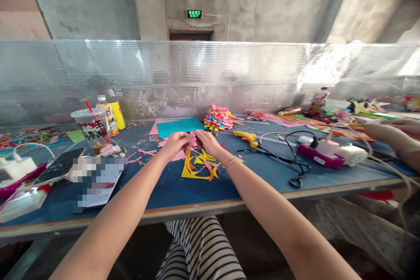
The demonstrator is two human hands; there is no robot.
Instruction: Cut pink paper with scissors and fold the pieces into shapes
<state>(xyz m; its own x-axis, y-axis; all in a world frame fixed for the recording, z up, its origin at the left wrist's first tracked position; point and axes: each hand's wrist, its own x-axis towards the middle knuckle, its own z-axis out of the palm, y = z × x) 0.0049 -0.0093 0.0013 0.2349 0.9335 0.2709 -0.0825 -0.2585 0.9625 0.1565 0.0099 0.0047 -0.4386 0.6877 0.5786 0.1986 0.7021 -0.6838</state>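
My left hand (177, 143) and my right hand (207, 141) meet over the middle of the blue table, fingers closed on a small piece of pink paper (192, 138) between them. Its exact shape is partly hidden by the fingers. Below the hands lies a cut yellow sheet (194, 172) with curled yellow and orange scraps on it. Behind them are a teal sheet (179, 127) over pink paper, and a pile of colourful paper flowers (218, 118). To the right of my right hand rests a yellow-handled tool (245, 138), perhaps a glue gun.
A plastic cup (90, 127) with a red straw, a bottle (111, 118) and a phone (101, 186) stand or lie at left. At right are black cables (278, 155), a purple power strip (320, 156) and another person's hands (382, 132). A perforated metal screen (183, 65) runs behind.
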